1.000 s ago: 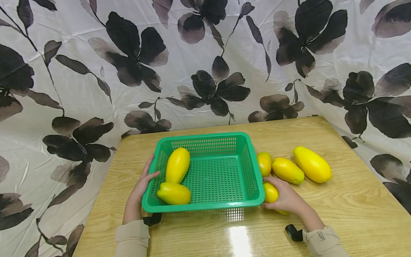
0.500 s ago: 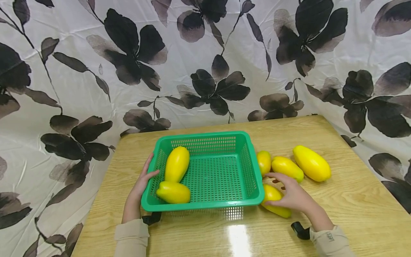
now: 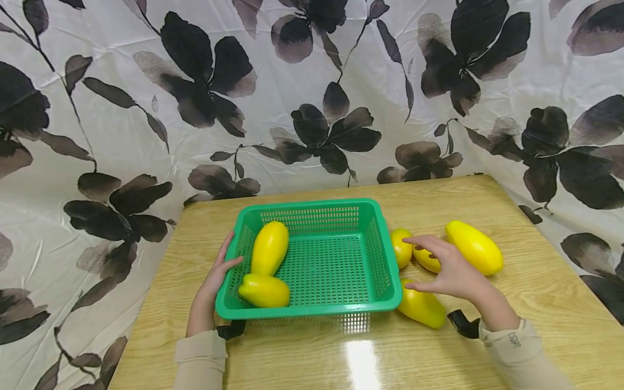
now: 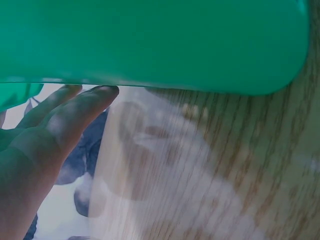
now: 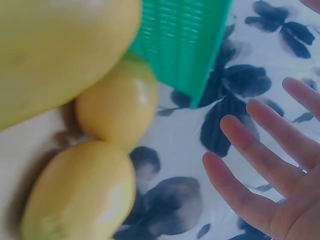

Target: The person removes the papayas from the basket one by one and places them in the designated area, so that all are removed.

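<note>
A green plastic basket (image 3: pixel 324 268) stands on the table with two yellow, oblong, papaya-like fruits (image 3: pixel 270 246) in its left end. My left hand (image 3: pixel 213 283) holds the basket's left side, thumb over the rim and fingers along the outer wall (image 4: pixel 165 45). My right hand (image 3: pixel 460 276) hovers, fingers spread and slightly bent, over the fruits right of the basket. Beneath its thumb lies one fruit (image 3: pixel 423 310); its fingers partly hide another fruit (image 3: pixel 425 261). A third fruit (image 3: pixel 401 250) lies against the basket. In the right wrist view nothing lies between the fingers (image 5: pixel 260 155).
A large yellow fruit (image 3: pixel 474 248) lies farther right, behind the right hand. The wooden table (image 3: pixel 302 357) ends at the back against a white cloth (image 3: pixel 273 103) with dark flowers. Black wrist devices (image 3: pixel 463 325) are strapped near both sleeves.
My right hand has let go of the front fruit beside the basket, risen and moved back and right over the other fruits. That fruit has shifted slightly. My left hand and the basket stay put.
</note>
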A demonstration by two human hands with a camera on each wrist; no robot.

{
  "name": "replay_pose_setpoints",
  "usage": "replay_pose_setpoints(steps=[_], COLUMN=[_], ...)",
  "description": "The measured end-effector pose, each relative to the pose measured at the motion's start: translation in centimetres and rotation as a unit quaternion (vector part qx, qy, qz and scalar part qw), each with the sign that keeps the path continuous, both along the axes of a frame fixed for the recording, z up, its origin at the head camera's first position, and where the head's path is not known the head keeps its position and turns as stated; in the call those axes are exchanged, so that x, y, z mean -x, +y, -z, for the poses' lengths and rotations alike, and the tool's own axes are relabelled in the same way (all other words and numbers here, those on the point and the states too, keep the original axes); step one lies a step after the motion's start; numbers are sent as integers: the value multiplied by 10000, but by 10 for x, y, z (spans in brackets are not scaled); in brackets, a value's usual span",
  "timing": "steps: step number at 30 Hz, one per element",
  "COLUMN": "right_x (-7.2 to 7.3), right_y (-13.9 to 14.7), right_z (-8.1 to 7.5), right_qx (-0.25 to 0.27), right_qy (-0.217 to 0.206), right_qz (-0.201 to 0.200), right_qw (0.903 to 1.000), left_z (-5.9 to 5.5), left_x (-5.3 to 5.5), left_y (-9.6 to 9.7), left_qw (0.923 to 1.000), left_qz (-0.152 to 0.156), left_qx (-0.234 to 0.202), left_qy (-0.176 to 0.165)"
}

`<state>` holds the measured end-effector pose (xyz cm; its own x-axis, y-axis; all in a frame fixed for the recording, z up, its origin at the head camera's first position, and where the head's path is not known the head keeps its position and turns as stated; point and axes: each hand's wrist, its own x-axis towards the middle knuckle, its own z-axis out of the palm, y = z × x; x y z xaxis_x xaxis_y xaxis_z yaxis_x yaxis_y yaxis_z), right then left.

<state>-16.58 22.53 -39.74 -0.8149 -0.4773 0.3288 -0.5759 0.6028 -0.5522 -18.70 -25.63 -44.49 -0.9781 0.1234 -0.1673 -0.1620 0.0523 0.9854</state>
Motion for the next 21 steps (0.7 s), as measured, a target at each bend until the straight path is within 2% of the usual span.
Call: replay_pose_setpoints(steps=[3,8,14,21], right_x=[5,12,21,36], right_y=[-6,-19,-40,-67], right_z=[-7,-17,-28,-36], right_qx=[-24,-9,3,108], right_qy=[127,92,241,242], right_qz=[-106,-348,-682,-1215], right_qw=[9999,9994,9974,9922], left_z=[1,2,2,4], left_x=[0,0,0,1], left_y=[0,-1,-1,-1], left_qw=[10000,9999,10000,10000], left_qz=[2,11,15,-36], left_qx=[-1,-98,-6,35], left_qy=[-5,30,95,85])
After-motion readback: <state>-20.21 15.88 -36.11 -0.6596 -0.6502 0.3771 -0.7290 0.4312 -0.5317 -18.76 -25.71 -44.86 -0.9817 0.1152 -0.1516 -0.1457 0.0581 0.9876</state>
